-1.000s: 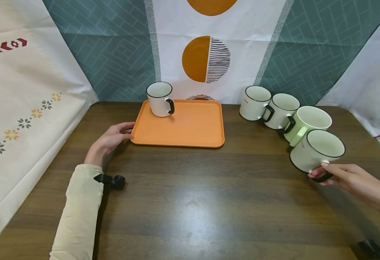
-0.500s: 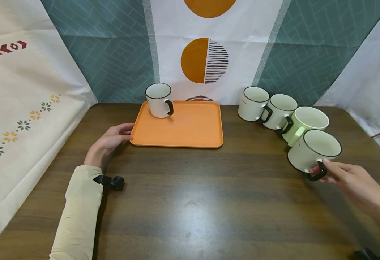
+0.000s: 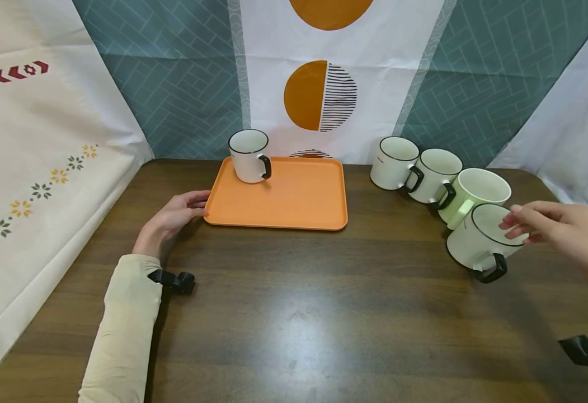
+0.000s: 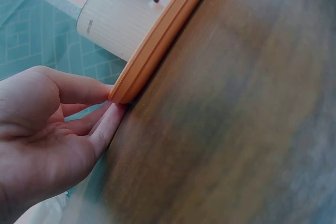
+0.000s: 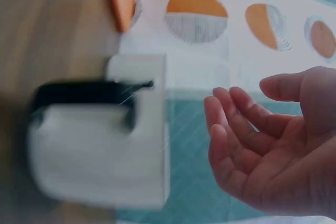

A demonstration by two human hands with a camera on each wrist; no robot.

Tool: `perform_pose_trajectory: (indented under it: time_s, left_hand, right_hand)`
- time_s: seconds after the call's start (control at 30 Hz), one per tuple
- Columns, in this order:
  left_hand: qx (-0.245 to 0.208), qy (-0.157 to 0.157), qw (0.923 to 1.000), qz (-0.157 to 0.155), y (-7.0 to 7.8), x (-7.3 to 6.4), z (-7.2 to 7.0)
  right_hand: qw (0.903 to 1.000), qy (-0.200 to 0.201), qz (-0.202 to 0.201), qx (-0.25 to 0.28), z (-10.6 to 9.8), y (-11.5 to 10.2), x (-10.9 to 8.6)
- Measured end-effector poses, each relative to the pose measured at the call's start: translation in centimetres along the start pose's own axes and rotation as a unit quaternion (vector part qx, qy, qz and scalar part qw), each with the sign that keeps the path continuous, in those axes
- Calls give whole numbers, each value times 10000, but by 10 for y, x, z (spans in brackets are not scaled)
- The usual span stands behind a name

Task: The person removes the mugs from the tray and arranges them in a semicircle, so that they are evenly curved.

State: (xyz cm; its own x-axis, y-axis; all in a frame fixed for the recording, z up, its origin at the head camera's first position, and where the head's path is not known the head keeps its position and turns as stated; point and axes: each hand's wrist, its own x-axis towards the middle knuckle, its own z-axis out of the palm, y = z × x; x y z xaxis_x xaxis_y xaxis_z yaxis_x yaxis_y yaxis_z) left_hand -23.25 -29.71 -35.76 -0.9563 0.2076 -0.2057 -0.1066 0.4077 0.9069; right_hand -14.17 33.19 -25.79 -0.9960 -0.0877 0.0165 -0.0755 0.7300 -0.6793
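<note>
My left hand (image 3: 175, 215) pinches the left rim of an orange tray (image 3: 294, 207), thumb over the edge and a finger beneath it in the left wrist view. On the tray's back left corner stands a white mug (image 3: 248, 162) with a black handle. At the right, my right hand (image 3: 558, 226) is raised over the nearest white mug (image 3: 467, 243), fingers relaxed and holding nothing. That mug stands upright, its black handle (image 3: 492, 268) toward the front. In the right wrist view the palm (image 5: 283, 161) faces up, apart from the blurred mug (image 5: 94, 156).
Behind the near mug, a pale green mug (image 3: 480, 187) and two white mugs, one in the middle (image 3: 432, 179) and one at the back (image 3: 394, 165), stand close in a slanting row. A patterned cloth (image 3: 193, 84) hangs behind the wooden table (image 3: 283, 308).
My right hand has let go of the near mug's handle and risen above its rim. The mug has stayed about where it was. My left hand keeps its place on the tray.
</note>
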Motion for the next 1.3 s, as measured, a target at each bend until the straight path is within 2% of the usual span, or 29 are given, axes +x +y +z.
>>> perform_pose_trajectory:
  time_s: [0.1,0.27,0.33,0.47,0.6,0.87,1.03,1.2,1.3]
  left_hand:
    - [32,14,10000,-1,0,0,0]
    - [-14,5,10000,16,1,1,0]
    - [-31,13,10000,26,1,2,1]
    - [-82,20,10000,37,1,1,1]
    - [-98,70,9999,41,0,-2,-1]
    - [-43,83,10000,8,-2,-5,-3]
    - [-78,121,9999,18,-3,-6,-2]
    - [-146,79,9999,-27,-2,-4,1]
    - [-191,94,9998,19,0,-1,1]
  right_hand:
    - [9991,-131,-163,379,-3,-20,17]
    - [9975,-526,-234,417,-2,-55,51]
    - [9963,-692,-284,416,1,-66,63]
    - [9912,-941,-425,832,13,-86,84]
    - [9875,-1092,-518,1007,31,-109,100]
    - [9832,-1442,-265,1086,78,-151,135]
    - [9760,-1430,-15,1641,111,-168,159]
    - [9619,-1213,120,2445,140,-179,175]
    - [9467,-1116,48,3022,158,-185,182]
